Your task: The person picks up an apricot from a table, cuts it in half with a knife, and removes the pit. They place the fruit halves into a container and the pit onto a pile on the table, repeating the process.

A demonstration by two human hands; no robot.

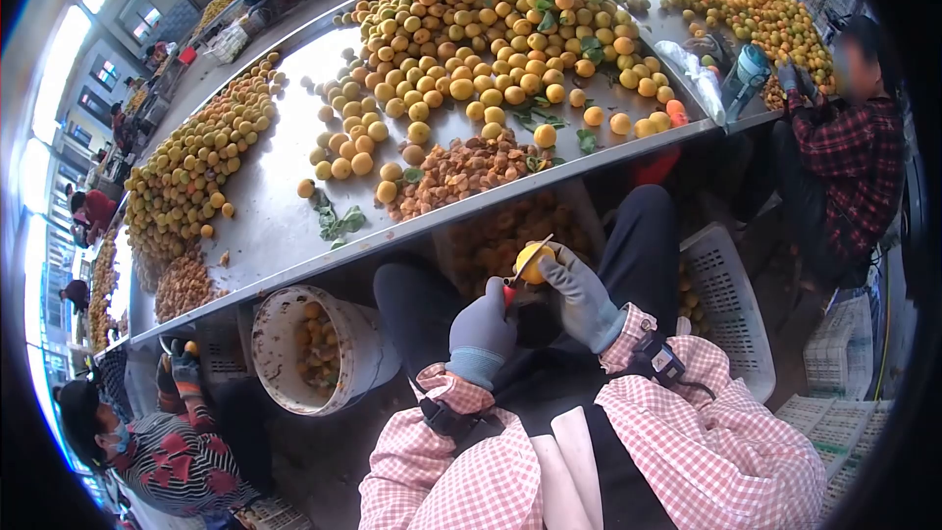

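Note:
My left hand (481, 332), in a grey glove, is closed around the red handle of a small knife (509, 292). The knife's thin blade lies against a yellow apricot (531, 261). My right hand (581, 296), gloved too, grips that apricot between thumb and fingers. Both hands are above my lap, just below the table's front edge. Beneath them, partly hidden by my hands and legs, a container holds brownish-orange pieces (491, 236).
A metal table (285, 162) carries heaped apricots (491, 29), brown pits (461, 177) and leaves (340, 223). A white bucket (270, 353) with fruit stands left, a white crate (731, 304) right. One co-worker (177, 451) sits left, another (849, 147) right, near a bottle (748, 74).

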